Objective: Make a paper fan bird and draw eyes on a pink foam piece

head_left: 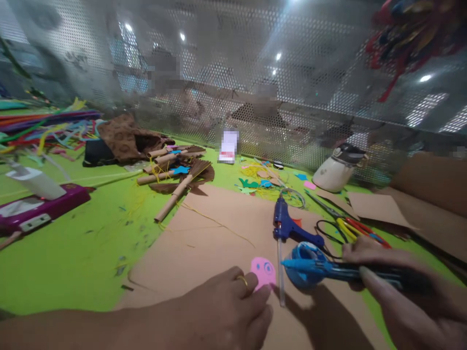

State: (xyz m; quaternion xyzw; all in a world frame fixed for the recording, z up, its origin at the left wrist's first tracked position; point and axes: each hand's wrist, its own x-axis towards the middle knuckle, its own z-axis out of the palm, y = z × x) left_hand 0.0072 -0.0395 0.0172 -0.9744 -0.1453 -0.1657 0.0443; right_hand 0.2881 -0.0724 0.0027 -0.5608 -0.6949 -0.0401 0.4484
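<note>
My left hand [237,306], a ring on one finger, is closed on the lower edge of a pink paper cut-out [263,272] with blue eye-like circles drawn on it. My right hand [404,287] grips a blue pen [310,265] with a dark rear part, its pointed end toward the cut-out but apart from it. Behind the pen stands a roll of blue tape [305,283], partly covered. A blue glue gun [288,223] lies just beyond, with a clear glue stick [280,277] reaching toward me. All this is over a brown cardboard sheet [222,214].
Scissors [346,226] lie at the right near a white jug [333,170]. Brown paper rolls [175,197] with yellow string are left of centre. A purple power strip [69,199] with a white charger sits at the left. A phone [228,146] leans against a perforated metal screen [204,97].
</note>
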